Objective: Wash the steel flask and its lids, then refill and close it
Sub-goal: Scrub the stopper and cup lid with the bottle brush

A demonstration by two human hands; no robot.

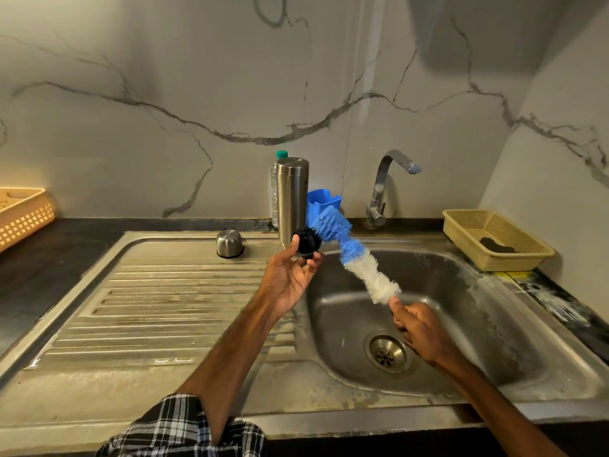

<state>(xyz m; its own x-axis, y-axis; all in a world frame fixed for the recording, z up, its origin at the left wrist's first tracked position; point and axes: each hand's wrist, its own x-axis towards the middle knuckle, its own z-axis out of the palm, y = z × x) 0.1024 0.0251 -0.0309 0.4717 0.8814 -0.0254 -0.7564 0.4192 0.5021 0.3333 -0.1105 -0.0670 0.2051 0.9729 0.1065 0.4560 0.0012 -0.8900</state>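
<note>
At the far left a tan slotted basket (23,216) sits on the dark desk (49,258); what it holds is out of sight. On the sink's ribbed drainboard (148,291) a domed steel cap (229,243) rests mouth down, apart from the rest. Behind it a clear plastic bottle (274,189) with a green cap stands just behind the steel flask (292,196), which is upright on the back rim; whether either holds liquid I cannot tell. The left hand (290,278), palm up, pinches a small black lid (308,244) between thumb and fingertips, just in front of the flask. That light hold is the weak point: a hard push from the brush (349,255) could knock the lid loose into the basin (461,324), and the bent bristle head, so near the flask, could tip it. A blue holder (324,201) stands behind the brush, its inside hidden. The right hand (418,328) is curled round the brush handle above the drain (388,352). No water shows at the tap (392,183), so rinsing looks not yet done. At the right a beige mesh tray (461,225) holds one dark pad (497,249).
</note>
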